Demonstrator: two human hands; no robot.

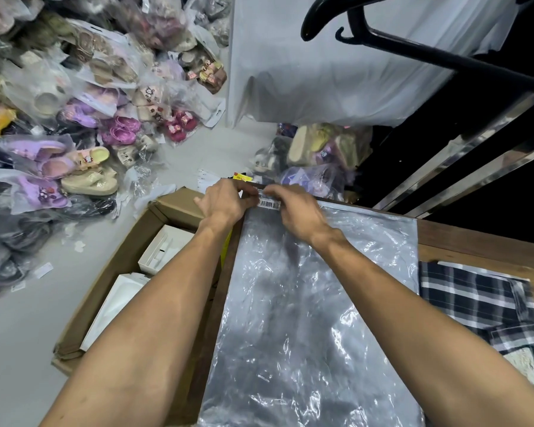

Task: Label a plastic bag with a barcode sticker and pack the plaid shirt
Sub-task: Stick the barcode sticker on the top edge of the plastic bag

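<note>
A clear plastic bag [315,303] lies flat and lengthwise on the wooden table [475,241]. At the bag's far end sits a white barcode sticker [269,204]. My left hand [225,201] pinches the sticker's left end, and my right hand [293,208] holds its right end from above. Both hands meet over the bag's far edge. The black-and-white plaid shirt [481,300] lies folded on the table to the right of the bag, apart from both hands.
An open cardboard box [130,263] with white trays stands left of the table on the floor. Piles of bagged slippers [74,134] cover the floor at the left and back. A black hanger [383,35] and metal rails [475,167] are at the upper right.
</note>
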